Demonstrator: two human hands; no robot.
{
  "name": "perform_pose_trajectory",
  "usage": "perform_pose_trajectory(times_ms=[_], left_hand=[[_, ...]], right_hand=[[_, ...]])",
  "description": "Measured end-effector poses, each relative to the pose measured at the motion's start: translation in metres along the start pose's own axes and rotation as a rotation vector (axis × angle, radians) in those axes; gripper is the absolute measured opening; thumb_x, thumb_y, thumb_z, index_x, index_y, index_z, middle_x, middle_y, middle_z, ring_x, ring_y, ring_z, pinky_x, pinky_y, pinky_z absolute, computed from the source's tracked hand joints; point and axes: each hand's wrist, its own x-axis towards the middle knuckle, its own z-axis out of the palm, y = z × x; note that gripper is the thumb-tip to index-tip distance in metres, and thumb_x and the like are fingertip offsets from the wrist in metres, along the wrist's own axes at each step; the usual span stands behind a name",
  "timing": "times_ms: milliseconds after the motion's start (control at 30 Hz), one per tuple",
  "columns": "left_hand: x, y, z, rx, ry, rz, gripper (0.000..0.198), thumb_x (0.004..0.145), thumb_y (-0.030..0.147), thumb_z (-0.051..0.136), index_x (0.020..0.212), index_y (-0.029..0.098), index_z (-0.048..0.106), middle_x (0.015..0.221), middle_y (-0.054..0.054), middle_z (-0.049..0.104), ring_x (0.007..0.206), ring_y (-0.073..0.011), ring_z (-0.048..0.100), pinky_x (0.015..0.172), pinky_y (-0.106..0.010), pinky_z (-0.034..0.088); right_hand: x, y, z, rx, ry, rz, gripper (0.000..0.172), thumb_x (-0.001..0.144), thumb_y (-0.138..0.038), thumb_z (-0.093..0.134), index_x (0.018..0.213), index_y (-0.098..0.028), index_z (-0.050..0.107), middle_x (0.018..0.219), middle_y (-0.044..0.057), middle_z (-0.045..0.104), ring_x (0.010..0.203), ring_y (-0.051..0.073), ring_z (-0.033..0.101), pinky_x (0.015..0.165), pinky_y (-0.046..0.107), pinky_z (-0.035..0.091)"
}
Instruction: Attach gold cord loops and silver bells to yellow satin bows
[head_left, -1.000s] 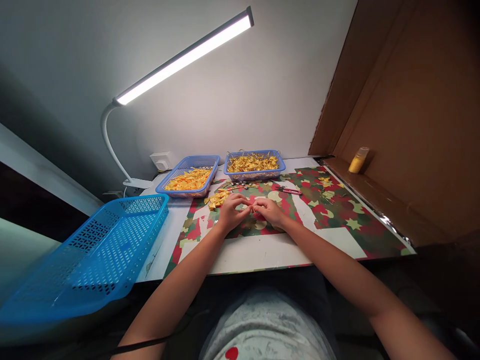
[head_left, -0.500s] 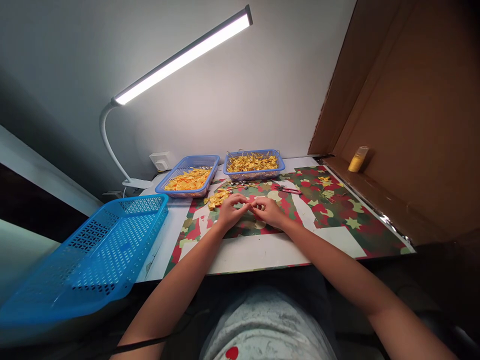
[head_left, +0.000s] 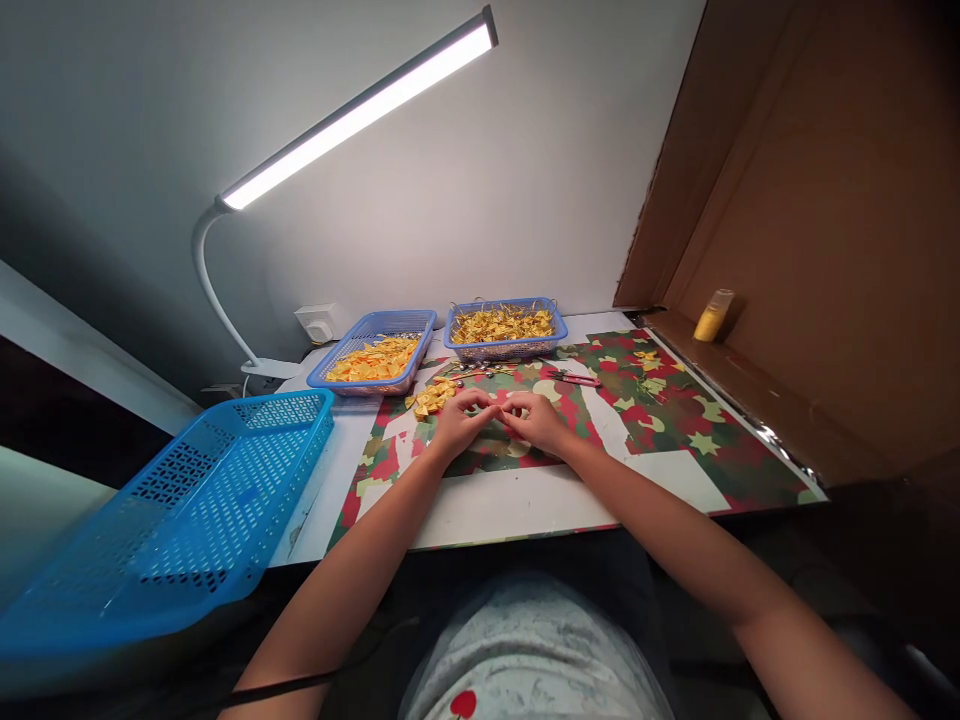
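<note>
Over the middle of the camouflage-patterned sheet point(head_left: 652, 430), my left hand point(head_left: 461, 422) and my right hand point(head_left: 536, 422) meet at the fingertips. Both are closed in a pinch, and whatever lies between the fingers is too small to make out. Just beyond my left hand is a small pile of folded gold-yellow pieces point(head_left: 431, 400). Behind my hands lie small silvery round bits point(head_left: 486, 372) among thin gold strips. A pair of small pink-handled snips point(head_left: 576, 379) rests beyond my right hand.
Two blue-violet baskets stand at the back: one holds yellow pieces point(head_left: 375, 360), the other gold pieces with cords point(head_left: 506, 323). A large blue basket point(head_left: 225, 500) is at the left. A lamp point(head_left: 360, 110) reaches overhead. A yellow-filled bottle point(head_left: 712, 315) stands on the right ledge by cardboard.
The view has shifted very slightly. Both hands stay together in nearly the same place, still pinching, with only small finger movement.
</note>
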Motion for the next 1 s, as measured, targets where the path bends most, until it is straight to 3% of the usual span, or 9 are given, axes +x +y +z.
perform_pose_trajectory(times_ms=[567,1000], left_hand=[[-0.0007,0.0059,0.0005,-0.001,-0.055,-0.051,0.028,0.076,0.04,0.065,0.061,0.018,0.059,0.068,-0.002,0.063,0.07,-0.0162,0.058,0.067,-0.028,0.046],[-0.0001,0.0092,-0.0001,-0.031,-0.096,-0.062,0.02,0.074,0.035,0.064,0.063,0.019,0.06,0.068,-0.002,0.063,0.069,-0.0161,0.057,0.067,-0.027,0.046]], right_hand=[[0.0006,0.0054,-0.0063,-0.163,0.063,0.015,0.014,0.083,-0.024,0.066,0.07,-0.02,0.07,0.077,0.003,0.068,0.071,0.015,0.054,0.071,0.03,0.034],[-0.0001,0.0016,-0.0061,-0.212,0.045,0.047,0.016,0.08,-0.022,0.065,0.065,-0.02,0.069,0.071,0.002,0.066,0.064,0.013,0.05,0.064,0.028,0.032]])
